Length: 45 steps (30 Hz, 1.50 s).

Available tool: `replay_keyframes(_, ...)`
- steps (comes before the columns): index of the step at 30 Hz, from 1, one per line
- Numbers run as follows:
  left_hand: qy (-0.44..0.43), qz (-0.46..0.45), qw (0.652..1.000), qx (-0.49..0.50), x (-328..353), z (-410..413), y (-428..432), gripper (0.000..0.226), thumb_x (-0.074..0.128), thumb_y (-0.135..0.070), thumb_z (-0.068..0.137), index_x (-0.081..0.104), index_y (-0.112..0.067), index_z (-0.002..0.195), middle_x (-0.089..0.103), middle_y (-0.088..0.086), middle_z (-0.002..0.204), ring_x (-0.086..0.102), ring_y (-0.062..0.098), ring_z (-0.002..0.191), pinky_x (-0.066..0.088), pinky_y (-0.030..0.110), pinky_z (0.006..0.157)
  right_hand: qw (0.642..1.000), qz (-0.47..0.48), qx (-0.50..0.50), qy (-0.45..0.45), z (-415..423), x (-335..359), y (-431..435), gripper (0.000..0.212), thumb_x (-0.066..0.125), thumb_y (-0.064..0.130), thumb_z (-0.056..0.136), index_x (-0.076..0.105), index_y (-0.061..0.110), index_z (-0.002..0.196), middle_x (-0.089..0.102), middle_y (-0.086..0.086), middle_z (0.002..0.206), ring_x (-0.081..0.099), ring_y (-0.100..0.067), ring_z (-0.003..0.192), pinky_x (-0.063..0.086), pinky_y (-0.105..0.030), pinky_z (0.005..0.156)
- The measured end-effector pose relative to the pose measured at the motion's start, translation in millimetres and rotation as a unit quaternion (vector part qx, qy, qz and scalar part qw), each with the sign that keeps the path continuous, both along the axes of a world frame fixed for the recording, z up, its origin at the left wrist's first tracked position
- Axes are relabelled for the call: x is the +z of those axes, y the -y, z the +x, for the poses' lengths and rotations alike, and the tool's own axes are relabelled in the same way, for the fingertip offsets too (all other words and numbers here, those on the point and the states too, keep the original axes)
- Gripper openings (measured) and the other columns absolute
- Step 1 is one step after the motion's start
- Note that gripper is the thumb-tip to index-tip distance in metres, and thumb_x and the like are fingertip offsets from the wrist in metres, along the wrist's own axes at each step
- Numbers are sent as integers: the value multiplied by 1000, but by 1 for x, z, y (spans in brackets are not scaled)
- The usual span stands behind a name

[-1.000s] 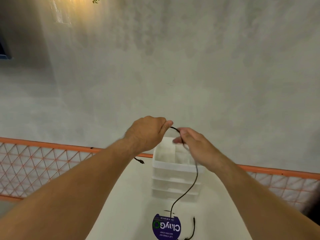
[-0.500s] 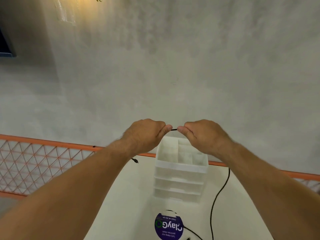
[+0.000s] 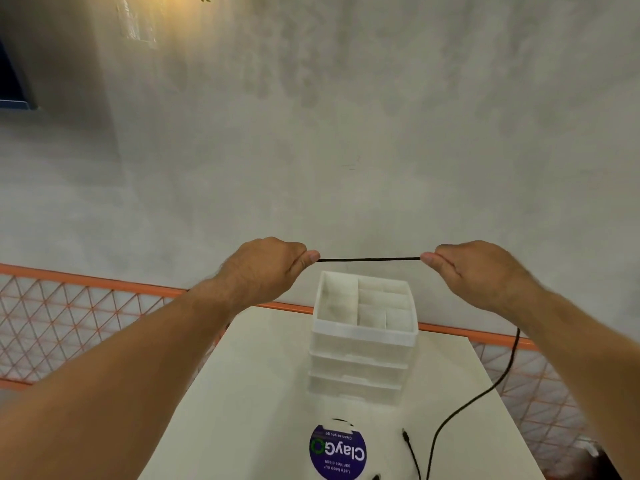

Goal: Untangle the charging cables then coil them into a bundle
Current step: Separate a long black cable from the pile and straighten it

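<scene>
A thin black charging cable (image 3: 369,260) is stretched taut and level between my two hands, above a white organiser. My left hand (image 3: 266,268) pinches one end of the span between thumb and curled fingers. My right hand (image 3: 478,271) pinches the other end the same way. Past my right hand the cable drops under my right forearm, hangs down to the white table (image 3: 249,393) and runs off the bottom edge. A second loose black cable end with a plug (image 3: 410,445) lies on the table near the bottom.
A white plastic drawer organiser (image 3: 363,344) with open top compartments stands mid-table below the cable. A round purple sticker (image 3: 337,452) marks the table near me. An orange mesh railing (image 3: 69,306) runs behind the table, with a grey concrete wall beyond.
My hands have moved apart, the right one sliding rightward along the cable, so the short span between them has become a long taut line. The hanging part swung right.
</scene>
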<state>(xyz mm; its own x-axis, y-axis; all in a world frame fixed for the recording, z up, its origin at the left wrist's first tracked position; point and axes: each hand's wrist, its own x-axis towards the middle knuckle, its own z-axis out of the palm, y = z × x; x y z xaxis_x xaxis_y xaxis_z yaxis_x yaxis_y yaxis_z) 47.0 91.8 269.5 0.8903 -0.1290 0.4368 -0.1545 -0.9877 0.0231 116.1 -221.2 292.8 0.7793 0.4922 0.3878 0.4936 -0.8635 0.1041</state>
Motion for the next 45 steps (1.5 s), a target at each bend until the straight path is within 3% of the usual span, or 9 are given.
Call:
replay_keyframes(9, 18, 59, 997, 55, -4, -4, -5, 51, 12, -59, 97, 35, -25, 67, 50, -3, 62, 52, 17, 60, 48, 33, 64, 1000, -19, -7, 9, -4, -1, 2, 44, 18, 57, 97, 36, 30, 67, 52, 6, 66, 52, -15, 66, 37, -30, 61)
replay_keyframes(15, 24, 90, 989, 115, -10, -16, -23, 53, 12, -58, 98, 45, -21, 81, 50, -3, 64, 54, 18, 60, 43, 32, 61, 999, -37, -5, 2, -16, -7, -9, 49, 16, 60, 97, 37, 26, 67, 53, 4, 69, 51, -17, 67, 38, -32, 62)
replay_keyframes(21, -11, 75, 980, 182, -47, -44, -51, 49, 17, -54, 102, 50, -19, 90, 52, 0, 68, 56, 23, 67, 40, 32, 61, 995, -98, -25, -1, -23, -34, 9, 62, 6, 67, 88, 48, 22, 78, 55, 2, 73, 55, -21, 73, 44, -34, 65)
replay_keyframes(25, -19, 27, 982, 187, -82, -61, -65, 53, 16, -57, 99, 49, -18, 87, 49, 1, 70, 54, 27, 70, 39, 33, 60, 986, -159, -58, -11, -35, -50, 37, 59, 0, 69, 80, 42, 28, 76, 54, 4, 73, 56, -23, 76, 46, -34, 69)
replay_keyframes(32, -84, 8, 976, 202, -134, -64, -50, 54, 22, -52, 102, 62, -16, 108, 64, 10, 100, 63, 32, 95, 44, 39, 73, 986, -122, -104, -52, -58, -88, 26, 60, 5, 66, 89, 47, 23, 82, 47, 0, 71, 53, -29, 74, 38, -34, 66)
replay_keyframes(35, -102, 19, 973, 204, -146, -79, -57, 51, 23, -47, 103, 61, -14, 106, 59, 7, 86, 62, 30, 88, 45, 36, 67, 991, -92, -78, -56, -70, -103, 21, 58, 6, 67, 88, 46, 25, 82, 45, 1, 69, 50, -28, 71, 37, -34, 66)
replay_keyframes(38, -126, 62, 965, 220, -159, -91, -66, 47, 20, -44, 101, 58, -19, 111, 52, 0, 75, 55, 23, 71, 39, 32, 56, 991, -90, -78, -55, -79, -113, 16, 55, 20, 60, 97, 59, 23, 108, 59, -5, 83, 55, -30, 80, 37, -34, 68)
replay_keyframes(41, -136, 48, 963, 228, -170, -99, -66, 54, 14, -45, 101, 59, -17, 106, 51, 0, 73, 54, 22, 67, 39, 32, 56, 991, -98, -73, -57, -85, -123, 12, 57, 20, 59, 97, 59, 19, 91, 66, -7, 90, 57, -29, 79, 39, -33, 68)
replay_keyframes(45, -154, 51, 965, 206, -182, -112, -52, 36, 25, -33, 105, 52, -20, 123, 56, 2, 89, 60, 23, 79, 48, 34, 60, 988, -105, -70, -85, -95, -140, -3, 50, 13, 60, 94, 41, 24, 73, 59, -4, 77, 58, -29, 76, 46, -36, 69)
